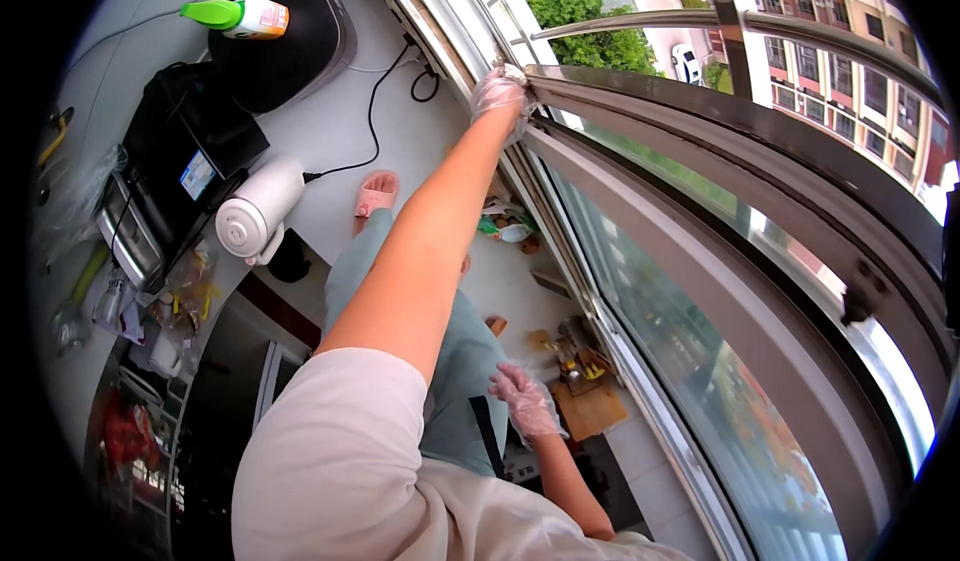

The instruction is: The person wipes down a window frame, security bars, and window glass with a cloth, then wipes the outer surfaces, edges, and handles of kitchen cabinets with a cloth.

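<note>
Plastic point(488, 103) covers the left hand point(501, 93), which I see at the top centre of the frame, at the end of a long outstretched arm. Its fingers are bunched against the edge of the window frame point(705, 279), with a whitish patch at their tips; from my feed I cannot tell whether they grip anything. The right hand point(527, 401), also in clear plastic, sits right of the lower centre, its fingers loosely curled and slightly apart. Just right of it in my view lies a wooden board point(592, 411), with small clutter above it.

The window frame sweeps across the right half, from the left hand down to the lower right, beside its glass point(690, 361). Past it, in the upper right, I make out metal bars point(640, 23), a green tree point(575, 21), a white car point(686, 64) and buildings.

To the left I have the legs in teal trousers point(455, 361) and a pink slipper point(377, 191). Farther out, left of centre, a white kettle point(262, 208) lies in my view beside a black box, and in the upper left a green-topped spray bottle point(258, 18) rests on a dark rounded appliance point(300, 66).
</note>
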A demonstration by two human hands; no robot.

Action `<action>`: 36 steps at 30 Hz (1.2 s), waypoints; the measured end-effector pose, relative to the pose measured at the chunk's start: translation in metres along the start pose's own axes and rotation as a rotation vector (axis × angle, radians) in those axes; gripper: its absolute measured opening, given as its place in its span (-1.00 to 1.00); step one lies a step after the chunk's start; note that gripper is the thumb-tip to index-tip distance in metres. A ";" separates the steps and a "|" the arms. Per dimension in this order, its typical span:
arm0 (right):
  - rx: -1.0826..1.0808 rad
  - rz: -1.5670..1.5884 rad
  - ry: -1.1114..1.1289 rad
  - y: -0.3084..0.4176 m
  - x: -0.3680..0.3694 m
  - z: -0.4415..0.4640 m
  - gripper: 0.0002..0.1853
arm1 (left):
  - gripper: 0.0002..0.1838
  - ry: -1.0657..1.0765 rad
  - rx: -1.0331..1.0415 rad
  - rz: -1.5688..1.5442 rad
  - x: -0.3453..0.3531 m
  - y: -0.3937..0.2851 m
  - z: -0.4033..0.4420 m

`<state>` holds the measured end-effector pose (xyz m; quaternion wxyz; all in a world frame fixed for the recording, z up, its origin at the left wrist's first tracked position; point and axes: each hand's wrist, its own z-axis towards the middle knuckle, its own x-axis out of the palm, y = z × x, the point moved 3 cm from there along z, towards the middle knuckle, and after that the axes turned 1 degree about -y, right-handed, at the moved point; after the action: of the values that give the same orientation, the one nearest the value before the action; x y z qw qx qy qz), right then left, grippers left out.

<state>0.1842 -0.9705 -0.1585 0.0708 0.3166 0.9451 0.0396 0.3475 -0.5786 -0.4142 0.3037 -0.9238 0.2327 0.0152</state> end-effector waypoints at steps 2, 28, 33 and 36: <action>-0.015 0.029 0.009 -0.001 0.003 0.010 -0.59 | -0.68 -0.031 0.007 -0.062 0.010 0.014 0.009; -0.081 -0.001 0.084 0.002 0.016 -0.021 -0.59 | -0.90 0.346 -0.310 -0.574 -0.042 0.009 -0.020; -0.171 -0.020 0.082 0.062 0.015 -0.072 -0.61 | -0.66 0.465 -0.291 -0.795 -0.146 -0.007 -0.100; -0.272 -0.133 0.076 0.086 0.014 -0.097 -0.61 | -0.65 0.771 -0.342 -0.942 -0.206 -0.025 -0.177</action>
<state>0.2090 -0.8962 -0.0539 0.0797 0.2390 0.9519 0.1746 0.1551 -0.5746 -0.2208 0.0202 -0.9017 -0.1120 -0.4171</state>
